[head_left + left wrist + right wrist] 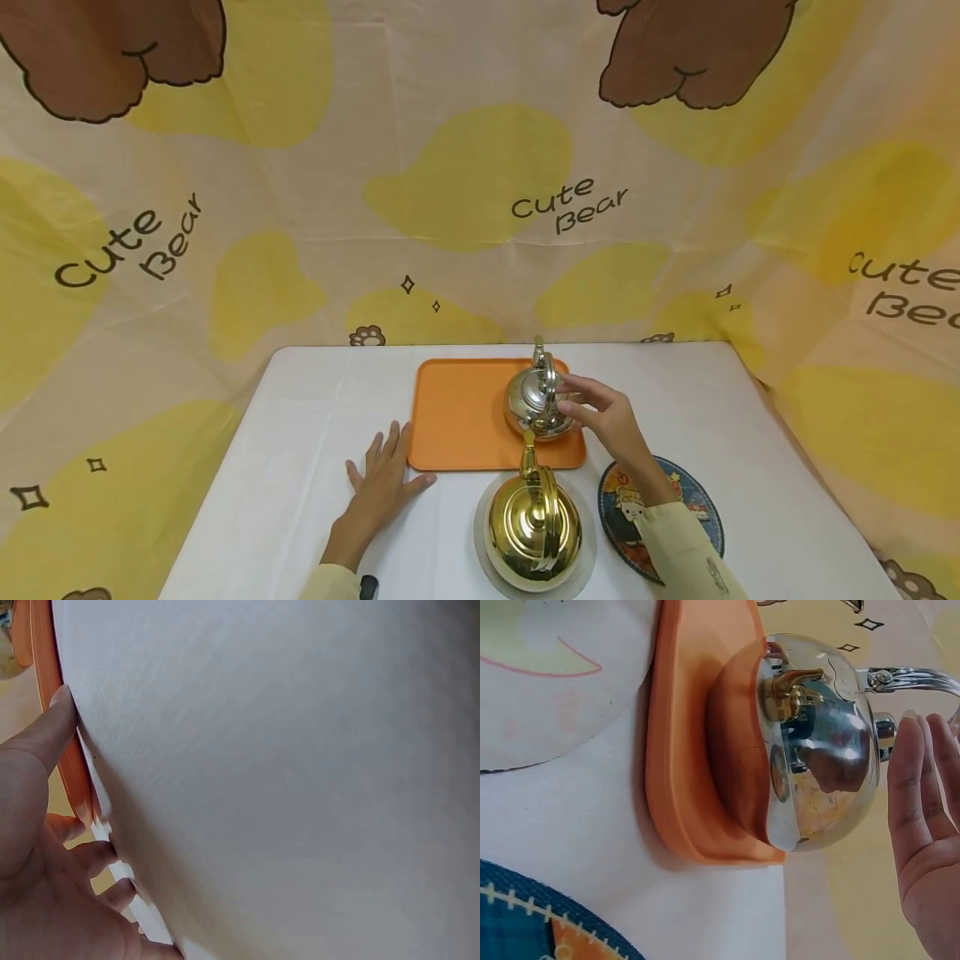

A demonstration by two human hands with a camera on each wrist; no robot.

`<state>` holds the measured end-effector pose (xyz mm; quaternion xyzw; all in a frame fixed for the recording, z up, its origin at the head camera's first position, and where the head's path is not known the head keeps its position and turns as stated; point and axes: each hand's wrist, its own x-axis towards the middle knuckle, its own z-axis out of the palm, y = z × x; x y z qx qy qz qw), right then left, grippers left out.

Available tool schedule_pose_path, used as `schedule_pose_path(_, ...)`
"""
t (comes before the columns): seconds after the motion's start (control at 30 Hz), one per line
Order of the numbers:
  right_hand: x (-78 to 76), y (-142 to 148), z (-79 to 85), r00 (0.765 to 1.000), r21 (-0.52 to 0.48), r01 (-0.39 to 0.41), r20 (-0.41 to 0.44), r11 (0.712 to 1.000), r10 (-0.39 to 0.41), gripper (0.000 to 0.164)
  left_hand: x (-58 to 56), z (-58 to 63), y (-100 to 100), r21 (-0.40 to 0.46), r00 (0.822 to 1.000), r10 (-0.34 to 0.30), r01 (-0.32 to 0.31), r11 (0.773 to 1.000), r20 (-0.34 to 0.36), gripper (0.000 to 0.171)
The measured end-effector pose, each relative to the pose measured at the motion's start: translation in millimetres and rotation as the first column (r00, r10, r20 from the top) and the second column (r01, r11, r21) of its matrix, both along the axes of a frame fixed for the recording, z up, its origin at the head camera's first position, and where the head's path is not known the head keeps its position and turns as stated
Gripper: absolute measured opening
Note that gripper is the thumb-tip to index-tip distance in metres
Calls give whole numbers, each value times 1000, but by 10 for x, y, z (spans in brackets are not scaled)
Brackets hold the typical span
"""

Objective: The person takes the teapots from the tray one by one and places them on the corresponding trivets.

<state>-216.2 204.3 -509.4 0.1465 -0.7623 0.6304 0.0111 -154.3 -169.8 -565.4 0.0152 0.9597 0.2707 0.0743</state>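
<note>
A shiny silver kettle (529, 398) stands on the right part of an orange tray (457, 417), its spout facing the back. My right hand (606, 414) is at the kettle's handle, coming from the right. In the right wrist view the fingers (909, 780) are straight, close by the lid knob (885, 735) and the arched handle (911, 679). My left hand (381, 482) rests with spread fingers at the tray's front left corner. The left wrist view has its thumb (52, 727) against the tray's orange edge (46, 660).
Nearer to me, a gold kettle (525, 529) stands on a pale round mat (483, 546), just in front of the tray. A round mat with cartoon print (705, 508) lies partly beneath my right forearm. A white cloth (300, 417) covers the table, and a printed curtain (450, 183) hangs behind it.
</note>
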Motion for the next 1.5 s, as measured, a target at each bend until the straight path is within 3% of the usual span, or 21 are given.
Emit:
schedule_pose_path(0.27,-54,-44,9,999,39,-15,45,999,14,44,1,3,-4,5,1000,0,0,1000,6,103)
schedule_pose_path(0.83,-134,-134,20,995,45,-98,33,994,96,45,-18,-17,0,-1,1000,4,-4,1000,14,104)
schedule_pose_path(1.5,-156,-122,0,992,0,-92,92,996,91,48,14,28,10,21,1000,-4,4,1000,-1,102)
